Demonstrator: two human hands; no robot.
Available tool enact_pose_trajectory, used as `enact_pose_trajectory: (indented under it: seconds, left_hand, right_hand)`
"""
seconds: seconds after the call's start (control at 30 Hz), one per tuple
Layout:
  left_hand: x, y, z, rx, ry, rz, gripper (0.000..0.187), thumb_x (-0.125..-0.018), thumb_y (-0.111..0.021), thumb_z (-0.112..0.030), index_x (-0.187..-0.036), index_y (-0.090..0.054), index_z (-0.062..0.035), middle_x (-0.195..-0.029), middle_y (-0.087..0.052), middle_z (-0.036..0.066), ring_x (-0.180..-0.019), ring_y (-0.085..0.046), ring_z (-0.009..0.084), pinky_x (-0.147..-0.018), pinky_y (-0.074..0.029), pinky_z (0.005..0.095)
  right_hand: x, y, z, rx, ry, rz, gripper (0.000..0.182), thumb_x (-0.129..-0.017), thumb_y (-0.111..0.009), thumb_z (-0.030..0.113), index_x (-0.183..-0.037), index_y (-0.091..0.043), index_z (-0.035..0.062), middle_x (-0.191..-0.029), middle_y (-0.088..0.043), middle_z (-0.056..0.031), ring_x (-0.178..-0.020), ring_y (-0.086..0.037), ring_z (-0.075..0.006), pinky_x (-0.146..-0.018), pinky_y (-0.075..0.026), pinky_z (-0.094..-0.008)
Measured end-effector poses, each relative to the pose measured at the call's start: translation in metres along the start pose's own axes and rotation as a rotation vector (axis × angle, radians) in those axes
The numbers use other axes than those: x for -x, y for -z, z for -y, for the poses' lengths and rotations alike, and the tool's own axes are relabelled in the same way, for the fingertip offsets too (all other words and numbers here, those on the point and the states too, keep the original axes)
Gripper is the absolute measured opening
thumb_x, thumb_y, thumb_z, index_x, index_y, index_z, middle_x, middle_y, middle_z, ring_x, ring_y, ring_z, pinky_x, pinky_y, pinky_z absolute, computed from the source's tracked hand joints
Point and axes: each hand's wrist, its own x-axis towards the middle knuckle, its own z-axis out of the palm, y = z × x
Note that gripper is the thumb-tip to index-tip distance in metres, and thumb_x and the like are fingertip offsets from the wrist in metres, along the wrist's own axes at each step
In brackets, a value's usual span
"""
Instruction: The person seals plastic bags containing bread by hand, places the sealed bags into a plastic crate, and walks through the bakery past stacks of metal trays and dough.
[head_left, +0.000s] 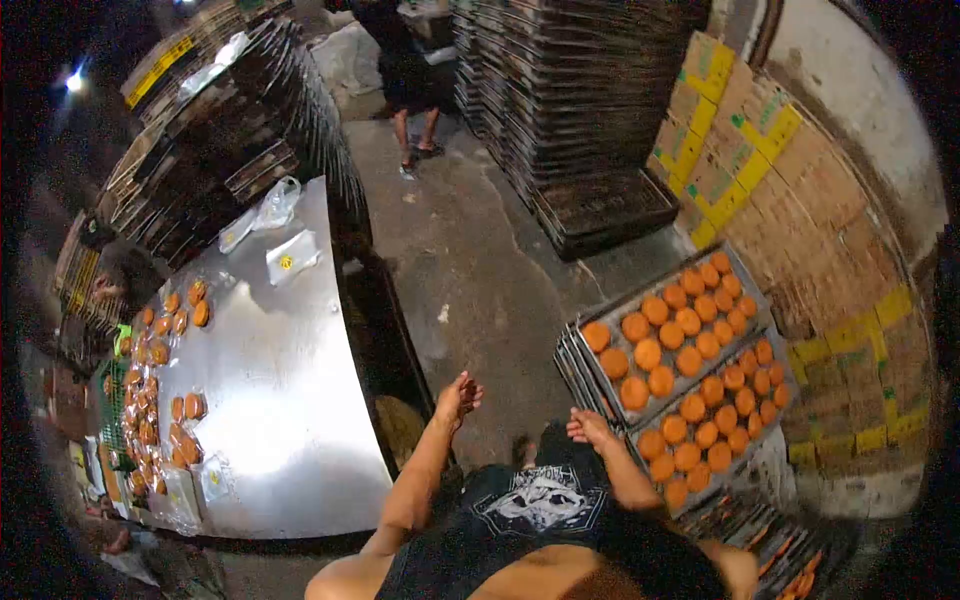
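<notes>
My left hand (pixel 460 398) hangs in the air between the metal table (pixel 275 390) and the trays, fingers loosely apart and nothing in it. Close to the near left edge of the trays is my right hand (pixel 590 425), its fingers slightly curled and apart, also holding nothing. Round orange-brown cakes (pixel 647 352) lie in rows on a dark baking tray (pixel 632 393), the top one of a stack. A second tray beside it bears more round cakes (pixel 706 435).
Bagged cakes (pixel 145 425) crowd the table's left side by a green basket (pixel 113 400); plastic bags (pixel 292 258) lie at its far end. Tall stacks of dark trays (pixel 600 90) stand ahead. Taped cardboard (pixel 800 190) lines the right wall. A person (pixel 405 70) stands up the aisle.
</notes>
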Motion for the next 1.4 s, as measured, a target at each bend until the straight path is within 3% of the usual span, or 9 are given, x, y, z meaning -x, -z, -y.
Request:
enact_pose_trajectory:
  seconds: [0.13, 0.2, 0.37, 0.67, 0.9, 1.07, 1.13, 1.2, 1.4]
  left_hand:
    - [-0.073, 0.020, 0.001, 0.085, -0.017, 0.225, 0.045, -0.097, -0.055, -0.047, -0.104, -0.062, -0.0038, -0.085, -0.066, 0.008, -0.077, -0.064, 0.0216, -0.070, -0.052, 0.0359]
    - [-0.071, 0.003, -0.014, 0.046, 0.031, 0.104, 0.043, -0.096, -0.056, -0.047, -0.098, -0.062, -0.0050, -0.080, -0.065, 0.008, -0.070, -0.063, 0.0219, -0.066, -0.053, 0.0359]
    - [-0.167, 0.027, 0.013, 0.092, 0.188, -0.075, 0.048, -0.095, -0.059, -0.044, -0.119, -0.061, -0.0025, -0.081, -0.067, 0.012, -0.068, -0.065, 0.0232, -0.064, -0.055, 0.0370]
    - [-0.253, 0.108, 0.000, -1.317, -0.132, -0.069, 0.051, -0.092, -0.064, -0.041, -0.127, -0.061, -0.0053, -0.106, -0.070, 0.019, -0.085, -0.070, 0.0296, -0.069, -0.056, 0.0421]
    - [-0.298, 0.118, -0.048, -0.756, 0.318, -0.397, 0.055, -0.090, -0.062, -0.051, -0.105, -0.068, 0.0017, -0.090, -0.071, 0.019, -0.080, -0.070, 0.0278, -0.068, -0.057, 0.0446]
    - [-0.321, 0.114, -0.088, -0.738, 0.161, -0.338, 0.050, -0.095, -0.054, -0.050, -0.102, -0.069, -0.0028, -0.087, -0.072, 0.016, -0.075, -0.069, 0.0260, -0.067, -0.054, 0.0426]
    - [-0.341, 0.108, -0.123, -1.517, -0.478, -0.233, 0.040, -0.098, -0.048, -0.041, -0.103, -0.071, -0.0080, -0.090, -0.072, 0.016, -0.075, -0.068, 0.0274, -0.068, -0.053, 0.0420]
    - [-0.351, 0.111, -0.145, -1.578, -0.461, -0.234, 0.034, -0.095, -0.052, -0.034, -0.115, -0.066, -0.0104, -0.090, -0.071, 0.014, -0.075, -0.067, 0.0248, -0.069, -0.053, 0.0411]
    - [-0.424, 0.160, -0.258, -0.712, 0.093, -0.276, 0.034, -0.094, -0.053, -0.035, -0.114, -0.066, -0.0095, -0.088, -0.070, 0.014, -0.073, -0.066, 0.0248, -0.067, -0.053, 0.0411]
  right_hand:
    - [-0.060, -0.013, 0.053, 0.143, 0.030, 0.141, 0.045, -0.093, -0.062, 0.047, -0.110, -0.059, 0.0054, -0.090, -0.066, -0.0051, -0.072, -0.065, -0.0140, -0.061, -0.053, -0.0270]
    - [-0.079, -0.025, 0.098, 0.165, 0.057, 0.208, 0.041, -0.094, -0.062, 0.045, -0.101, -0.060, 0.0055, -0.088, -0.065, -0.0037, -0.070, -0.064, -0.0129, -0.061, -0.053, -0.0258]
    - [-0.150, -0.029, 0.188, 0.201, 0.033, 0.325, 0.037, -0.093, -0.066, 0.041, -0.099, -0.059, 0.0054, -0.085, -0.064, -0.0027, -0.068, -0.061, -0.0104, -0.057, -0.050, -0.0244]
    - [-0.257, -0.040, 0.351, 0.381, 0.141, 0.269, 0.041, -0.092, -0.066, 0.045, -0.095, -0.063, 0.0043, -0.083, -0.065, -0.0030, -0.065, -0.060, -0.0094, -0.055, -0.049, -0.0248]
    - [-0.328, -0.078, 0.423, 0.511, 0.158, 0.276, 0.044, -0.092, -0.065, 0.045, -0.103, -0.060, 0.0026, -0.087, -0.064, -0.0037, -0.069, -0.061, -0.0101, -0.058, -0.050, -0.0250]
    - [-0.376, -0.103, 0.446, 0.270, -0.024, 0.427, 0.047, -0.091, -0.066, 0.047, -0.105, -0.060, 0.0023, -0.086, -0.062, -0.0030, -0.067, -0.060, -0.0105, -0.057, -0.049, -0.0239]
    - [-0.386, -0.119, 0.461, 0.303, -0.031, 0.415, 0.048, -0.090, -0.067, 0.048, -0.106, -0.060, 0.0027, -0.084, -0.061, -0.0028, -0.065, -0.059, -0.0103, -0.054, -0.048, -0.0229]
    - [-0.404, -0.138, 0.484, 0.385, 0.025, 0.380, 0.048, -0.090, -0.067, 0.048, -0.105, -0.060, 0.0030, -0.083, -0.061, -0.0026, -0.063, -0.058, -0.0099, -0.051, -0.046, -0.0222]
    - [-0.481, -0.212, 0.545, 0.461, 0.062, 0.421, 0.048, -0.089, -0.069, 0.047, -0.104, -0.060, 0.0027, -0.080, -0.060, -0.0023, -0.059, -0.056, -0.0089, -0.046, -0.044, -0.0229]
